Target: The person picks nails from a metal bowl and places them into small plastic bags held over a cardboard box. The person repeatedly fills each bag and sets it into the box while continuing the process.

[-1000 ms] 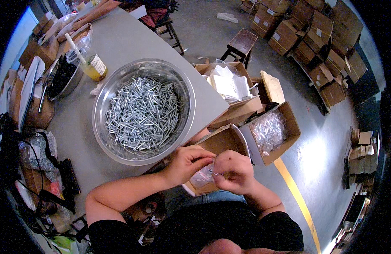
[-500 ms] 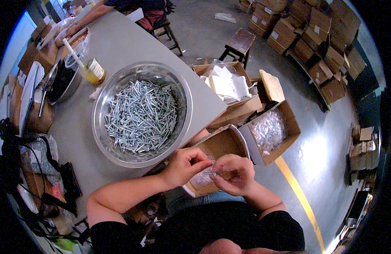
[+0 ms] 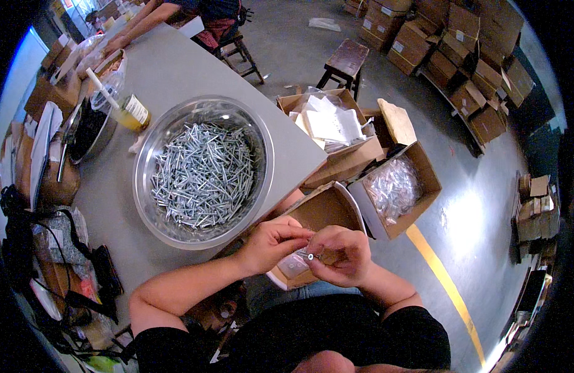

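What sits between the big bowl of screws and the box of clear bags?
In the head view, the grey table's corner and an open empty brown box.

small clear bag (image 3: pixel 293 264): contents too small to tell | co-worker (image 3: pixel 175 9), upper left: being cut off by frame edge
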`<state>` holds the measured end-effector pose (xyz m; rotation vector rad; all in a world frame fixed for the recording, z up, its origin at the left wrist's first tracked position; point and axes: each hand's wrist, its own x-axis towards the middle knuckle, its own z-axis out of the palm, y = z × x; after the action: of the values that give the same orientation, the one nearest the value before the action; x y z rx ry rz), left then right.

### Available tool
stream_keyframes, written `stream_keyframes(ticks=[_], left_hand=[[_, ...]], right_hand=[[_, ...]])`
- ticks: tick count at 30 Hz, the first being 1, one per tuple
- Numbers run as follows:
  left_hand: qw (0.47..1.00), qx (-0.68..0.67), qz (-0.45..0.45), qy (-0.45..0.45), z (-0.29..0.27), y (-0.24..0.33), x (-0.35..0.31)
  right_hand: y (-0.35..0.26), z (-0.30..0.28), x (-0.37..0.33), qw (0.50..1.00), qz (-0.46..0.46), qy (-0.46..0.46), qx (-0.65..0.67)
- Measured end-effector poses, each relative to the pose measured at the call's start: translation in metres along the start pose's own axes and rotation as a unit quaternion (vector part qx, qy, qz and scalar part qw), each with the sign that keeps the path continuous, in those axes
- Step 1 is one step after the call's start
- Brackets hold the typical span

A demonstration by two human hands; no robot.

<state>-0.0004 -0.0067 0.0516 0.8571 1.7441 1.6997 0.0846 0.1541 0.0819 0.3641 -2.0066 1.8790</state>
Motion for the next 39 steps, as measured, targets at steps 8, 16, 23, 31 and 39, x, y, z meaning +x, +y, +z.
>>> stream_keyframes(ticks=[8,16,23,31,39], left_hand=[[0.998,0.0,-0.061,-0.012,-0.009,-0.002,-0.005],[0.988,0.135,0.067,0.022,-0.004,0.005,-0.004],[0.982,0.165,0.083,0.034,-0.005,0.009,-0.005],[0.976,0.177,0.125,0.031,-0.007,0.007,-0.005],[0.977,0.153,0.149,0.019,-0.004,0.006,-0.003]], right_hand=[[0.007,-0.009,0.001,0.992,-0.058,-0.038,-0.11],[0.002,-0.019,0.004,0.983,0.016,-0.039,-0.177],[-0.006,-0.026,0.015,0.97,-0.049,-0.068,-0.228],[-0.021,-0.02,0.024,0.958,0.043,-0.155,-0.237],[-0.018,-0.032,0.029,0.93,0.024,-0.229,-0.287]])
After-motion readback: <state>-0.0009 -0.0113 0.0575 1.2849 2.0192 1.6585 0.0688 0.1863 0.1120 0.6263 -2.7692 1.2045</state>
